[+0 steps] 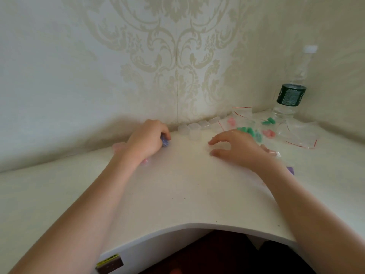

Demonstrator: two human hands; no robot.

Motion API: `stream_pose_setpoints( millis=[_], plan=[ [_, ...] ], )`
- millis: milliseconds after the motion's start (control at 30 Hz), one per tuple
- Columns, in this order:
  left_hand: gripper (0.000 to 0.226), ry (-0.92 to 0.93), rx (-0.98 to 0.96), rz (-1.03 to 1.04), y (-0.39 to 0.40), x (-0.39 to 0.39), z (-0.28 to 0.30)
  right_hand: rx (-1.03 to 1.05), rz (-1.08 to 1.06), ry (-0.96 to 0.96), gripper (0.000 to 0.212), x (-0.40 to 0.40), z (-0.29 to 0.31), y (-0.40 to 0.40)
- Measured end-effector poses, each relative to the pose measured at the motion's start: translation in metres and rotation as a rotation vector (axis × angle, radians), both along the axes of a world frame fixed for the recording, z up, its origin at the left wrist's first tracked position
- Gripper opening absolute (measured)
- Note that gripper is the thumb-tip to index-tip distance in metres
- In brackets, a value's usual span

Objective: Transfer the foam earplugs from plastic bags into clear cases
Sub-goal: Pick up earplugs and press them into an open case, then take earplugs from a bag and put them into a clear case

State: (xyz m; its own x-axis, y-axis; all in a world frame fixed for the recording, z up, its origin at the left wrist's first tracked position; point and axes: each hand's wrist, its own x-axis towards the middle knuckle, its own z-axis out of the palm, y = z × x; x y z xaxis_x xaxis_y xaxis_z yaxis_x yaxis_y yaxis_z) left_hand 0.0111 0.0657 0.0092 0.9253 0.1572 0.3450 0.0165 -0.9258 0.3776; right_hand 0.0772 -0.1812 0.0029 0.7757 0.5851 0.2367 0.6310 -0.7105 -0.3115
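1. Damask wallpaper [177, 56] in cream backs a white desk [187, 194] set into a corner; walls meet the desk along its far and right sides.
2. Near edge of the desk curves inward around a dark recess, with both forearms crossing it; a small yellow-and-dark label [109, 264] sits on the front face at lower left.
3. Open surface: the broad middle of the desk between the two arms, and the left stretch toward the wall.
4. Left hand [147, 138], fingers curled, grasps a purple plug [165, 142] close to the far wall; whether a case surrounds the plug cannot be told.
5. Right hand [237, 147], released, fingers spread and relaxed, hovers low over or rests on the desk; contact cannot be told.
6. Cases [194, 128]: a row of small clear cases along the wall base between the hands, one standing just in front of the row; contents too faint to judge.
7. Bags [300, 135]: clear bags with red seal strips lie right of the cases, overlapping.
8. Green plugs [249, 132] and pink plugs [268, 133] lie among the bags; in or on the plastic cannot be told.
9. Bottle [291, 91], clear with a dark green label and a white cap, stands in the right corner behind the bags.
10. Purple scrap [290, 170] shows beside the right wrist.
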Motion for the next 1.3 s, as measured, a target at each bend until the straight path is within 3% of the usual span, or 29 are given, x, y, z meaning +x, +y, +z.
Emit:
stream_pose_setpoints(
  millis=[67, 133, 200, 267, 367, 433, 500, 667, 800, 933, 1000, 1067, 1167, 1233, 1300],
  plan=[
    [0.045, 0.023, -0.005, 0.044, -0.002, -0.001, 0.0, 0.099, 0.002, -0.041, 0.016, 0.0, -0.001, 0.002],
    [0.04, 0.034, 0.015, 0.076, -0.006, -0.001, 0.001, 0.33, -0.021, 0.032, 0.012, -0.003, 0.0, 0.006],
    [0.036, -0.071, -0.006, 0.08, -0.016, -0.001, 0.003, 0.586, -0.05, 0.112, 0.009, -0.005, 0.004, 0.008],
    [0.039, -0.221, -0.213, -0.003, -0.038, -0.004, 0.002, 0.723, -0.065, 0.166, 0.01, -0.007, 0.01, 0.011],
    [0.042, -0.224, -0.594, -0.24, -0.082, -0.005, -0.003, 0.79, 0.003, 0.363, 0.014, -0.017, 0.015, 0.015],
    [0.017, -0.262, -0.658, -0.277, -0.095, 0.0, -0.004, 0.851, 0.046, 0.514, 0.02, -0.025, 0.017, 0.016],
    [0.012, -0.317, -0.785, -0.21, -0.094, 0.005, 0.0, 0.897, 0.069, 0.572, 0.025, -0.029, 0.018, 0.015],
    [0.024, -0.191, -0.994, -0.112, -0.102, 0.013, -0.002, 0.76, 0.035, 0.453, 0.016, -0.03, 0.016, 0.003],
    [0.012, -0.069, -1.123, -0.176, -0.131, 0.027, 0.01, 0.747, -0.115, 0.272, 0.007, -0.012, 0.027, -0.021],
    [0.015, -0.128, -0.84, -0.243, -0.167, 0.045, 0.015, 0.605, -0.404, -0.259, 0.015, 0.014, 0.039, -0.083],
    [0.015, -0.116, -0.779, -0.251, -0.179, 0.046, 0.013, 0.523, -0.541, -0.429, 0.022, 0.028, 0.037, -0.118],
    [0.019, -0.099, -0.796, -0.242, -0.181, 0.044, 0.012, 0.331, -0.593, -0.353, 0.032, 0.043, 0.027, -0.136],
    [0.027, -0.106, -0.661, -0.214, -0.173, 0.04, 0.006, -0.073, -0.646, -0.022, 0.051, 0.05, 0.002, -0.135],
    [0.033, -0.144, -0.532, -0.203, -0.162, 0.038, 0.001, -0.085, -0.666, 0.041, 0.055, 0.048, -0.005, -0.131],
    [0.037, -0.163, -0.456, -0.167, -0.147, 0.036, -0.003, -0.037, -0.662, -0.03, 0.054, 0.045, -0.004, -0.126]
  ],
)
